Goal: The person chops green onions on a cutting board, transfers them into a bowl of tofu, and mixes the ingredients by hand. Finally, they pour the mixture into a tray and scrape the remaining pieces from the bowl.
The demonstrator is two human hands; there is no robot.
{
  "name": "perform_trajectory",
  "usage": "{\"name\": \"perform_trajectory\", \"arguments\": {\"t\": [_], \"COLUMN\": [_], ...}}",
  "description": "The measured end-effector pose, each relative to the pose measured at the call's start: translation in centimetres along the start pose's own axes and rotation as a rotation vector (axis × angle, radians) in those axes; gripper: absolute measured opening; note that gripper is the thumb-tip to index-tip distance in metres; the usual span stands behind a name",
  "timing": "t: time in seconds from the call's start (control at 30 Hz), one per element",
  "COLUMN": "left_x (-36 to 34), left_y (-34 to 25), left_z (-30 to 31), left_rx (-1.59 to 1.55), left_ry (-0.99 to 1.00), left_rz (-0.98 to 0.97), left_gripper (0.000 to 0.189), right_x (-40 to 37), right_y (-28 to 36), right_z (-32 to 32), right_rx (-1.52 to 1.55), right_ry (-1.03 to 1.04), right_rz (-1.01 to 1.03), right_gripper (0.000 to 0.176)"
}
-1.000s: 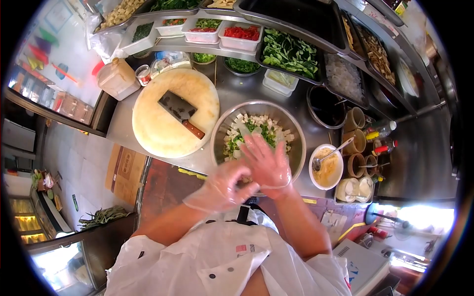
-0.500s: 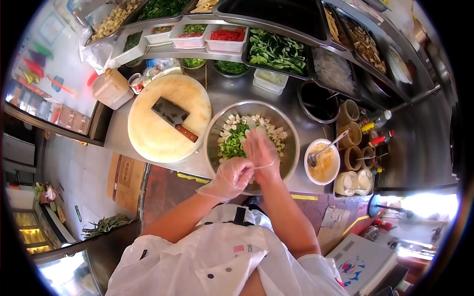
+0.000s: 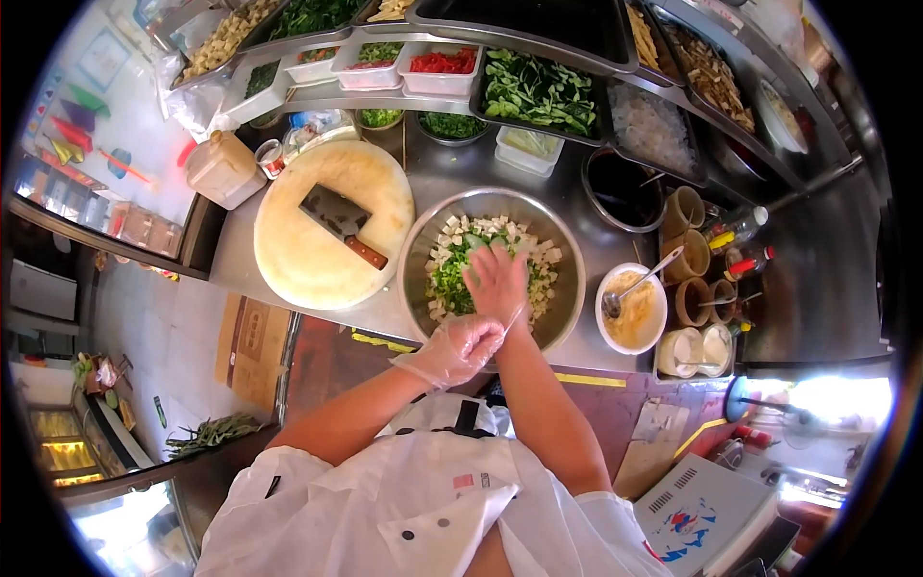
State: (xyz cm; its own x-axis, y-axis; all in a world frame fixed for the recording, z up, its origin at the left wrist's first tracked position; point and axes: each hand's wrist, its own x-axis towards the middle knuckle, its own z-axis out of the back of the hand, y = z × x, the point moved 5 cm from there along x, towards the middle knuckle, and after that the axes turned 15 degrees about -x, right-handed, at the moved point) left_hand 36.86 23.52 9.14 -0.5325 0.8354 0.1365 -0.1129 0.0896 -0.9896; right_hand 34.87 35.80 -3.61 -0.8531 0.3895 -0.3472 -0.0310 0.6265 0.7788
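A clear plastic glove covers my left hand (image 3: 460,348), whose fingers are closed on the cuff of the other glove at my right wrist. My right hand (image 3: 498,284), also in a clear glove, has its fingers spread above the large steel bowl (image 3: 567,313). Inside that bowl lie chopped greens (image 3: 448,274) and pale white cubes (image 3: 546,252). Left of the bowl, a cleaver (image 3: 335,212) with a wooden handle rests on a round cutting board (image 3: 288,260).
At right stand a white bowl (image 3: 658,322) with a spoon (image 3: 613,303), a dark liquid pot (image 3: 623,192), several small jars (image 3: 685,207) and bottles (image 3: 750,262). Trays of leafy greens (image 3: 538,91) and red pieces (image 3: 442,62) line the back shelf. A beige container (image 3: 223,171) stands left.
My right hand's fingers have spread wider over the bowl. My left hand remains at the right wrist, the glove cuff now lying closer to it. The view has shifted slightly.
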Motion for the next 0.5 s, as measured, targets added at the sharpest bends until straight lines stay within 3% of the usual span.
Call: {"name": "perform_trajectory", "arguments": {"t": [0.03,0.1,0.17,0.23,0.3,0.4,0.5], "left_x": [0.3,0.8,1.3,1.3,1.1,1.2,1.6], "left_y": [-0.1,-0.2,-0.4,-0.5,-1.3,0.2,1.5], "left_z": [0.2,0.4,1.3,1.7,1.3,1.5,1.8], "left_rx": [0.065,0.187,0.237,0.255,0.283,0.158,0.104], "left_ry": [-0.002,-0.009,-0.087,-0.139,-0.168,-0.221,-0.226], "left_rz": [0.02,0.065,-0.042,-0.064,-0.079,-0.047,0.045], "left_gripper": [0.009,0.012,0.015,0.019,0.022,0.023,0.02], "right_x": [-0.2,-0.7,-1.3,0.3,-1.9,-1.7,-2.3], "right_y": [1.1,2.8,3.8,2.9,5.4,5.6,6.0], "right_z": [-0.9,-1.9,-1.8,-1.3,-2.8,-3.2,-3.0], "right_rx": [0.124,0.153,0.109,-0.03,0.273,0.329,0.168], "right_ry": [-0.045,-0.096,-0.05,0.068,-0.049,-0.14,-0.084], "right_rz": [-0.106,-0.091,-0.067,0.175,-0.081,-0.042,0.001], "right_gripper": [0.091,0.096,0.098,0.084,0.068,0.073,0.099]}}
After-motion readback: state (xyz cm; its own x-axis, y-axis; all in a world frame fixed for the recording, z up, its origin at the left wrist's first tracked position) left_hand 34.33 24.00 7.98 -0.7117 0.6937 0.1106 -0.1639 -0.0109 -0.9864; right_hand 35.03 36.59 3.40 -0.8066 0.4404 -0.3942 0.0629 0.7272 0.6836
